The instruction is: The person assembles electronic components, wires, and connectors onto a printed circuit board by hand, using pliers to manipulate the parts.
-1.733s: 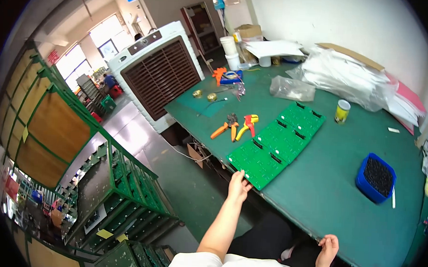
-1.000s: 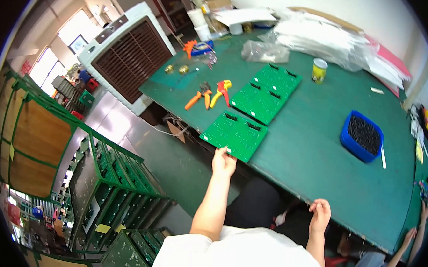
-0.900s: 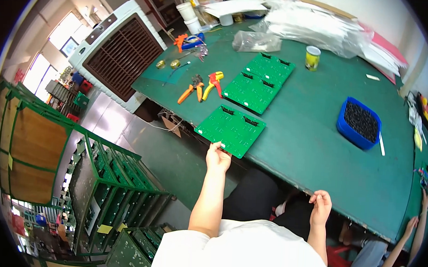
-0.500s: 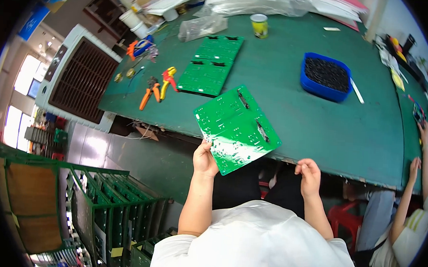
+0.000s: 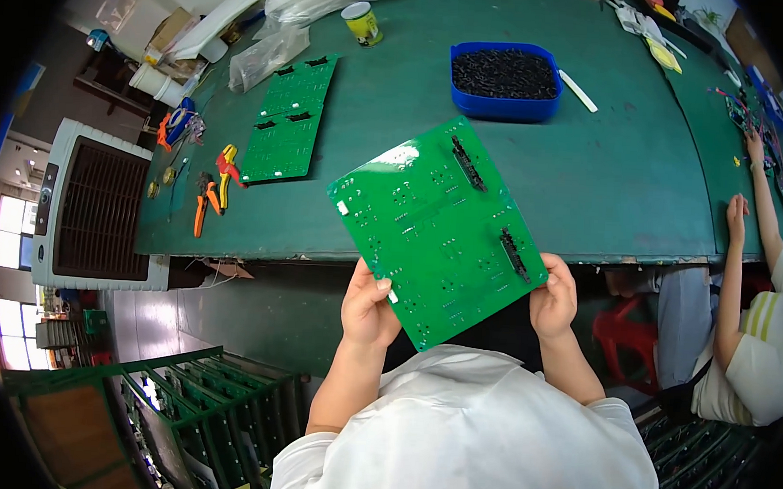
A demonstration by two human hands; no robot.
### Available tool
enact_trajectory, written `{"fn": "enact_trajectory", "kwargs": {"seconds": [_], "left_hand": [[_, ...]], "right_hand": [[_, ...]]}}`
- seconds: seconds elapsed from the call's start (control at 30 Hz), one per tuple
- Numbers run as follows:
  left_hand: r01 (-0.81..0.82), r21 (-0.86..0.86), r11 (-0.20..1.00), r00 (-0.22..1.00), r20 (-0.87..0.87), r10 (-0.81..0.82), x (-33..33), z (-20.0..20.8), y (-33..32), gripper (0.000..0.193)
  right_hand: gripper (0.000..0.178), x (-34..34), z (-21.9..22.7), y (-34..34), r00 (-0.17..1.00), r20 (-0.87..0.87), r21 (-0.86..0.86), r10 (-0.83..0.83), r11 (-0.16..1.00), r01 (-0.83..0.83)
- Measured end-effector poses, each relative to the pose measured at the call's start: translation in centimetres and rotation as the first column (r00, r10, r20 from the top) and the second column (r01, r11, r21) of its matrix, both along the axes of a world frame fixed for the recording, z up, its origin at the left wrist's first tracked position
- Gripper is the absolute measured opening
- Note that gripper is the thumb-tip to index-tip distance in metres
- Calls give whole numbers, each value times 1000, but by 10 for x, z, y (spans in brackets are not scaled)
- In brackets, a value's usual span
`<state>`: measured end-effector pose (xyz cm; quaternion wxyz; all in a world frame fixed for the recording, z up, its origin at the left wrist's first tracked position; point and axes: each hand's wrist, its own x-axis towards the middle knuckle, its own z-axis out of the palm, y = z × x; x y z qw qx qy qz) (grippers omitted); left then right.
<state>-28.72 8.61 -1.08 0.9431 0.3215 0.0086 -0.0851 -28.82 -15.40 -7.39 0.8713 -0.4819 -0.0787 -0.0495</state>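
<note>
A green circuit board (image 5: 436,238) is held tilted in front of me, partly over the table's near edge. Two black connectors stand along its right side, and small white parts sit on its left edge. My left hand (image 5: 369,307) grips the lower left edge, thumb on top. At the right corner my right hand (image 5: 554,297) is closed on the board, its fingertips partly hidden beneath. Beyond, a blue tub (image 5: 505,107) holds many small black parts. More green circuit boards (image 5: 281,150) with black connectors lie on the table to the left.
Orange-handled wire strippers (image 5: 206,201) and red-yellow pliers (image 5: 227,172) lie left on the green table (image 5: 624,204). A yellow can (image 5: 361,23) and plastic bags stand behind. An air cooler (image 5: 101,207) is at left, a board rack (image 5: 224,404) below it. A co-worker sits at right.
My right hand has come in to take the board's right corner. The board has been raised and turned slightly in my hands. The view has shifted, so the table's things appear further left.
</note>
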Motion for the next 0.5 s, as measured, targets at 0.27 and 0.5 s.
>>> {"fn": "enact_trajectory", "kwargs": {"seconds": [0.27,0.5], "left_hand": [[-59,307,950,984,181,3,-34,-26,-30,44],[67,881,469,866,181,-465,-47,-39,-33,37]], "right_hand": [[32,14,10,-22,961,-47,82,-273,958,276],[27,37,19,-51,885,-54,-88,-461,886,456]]}}
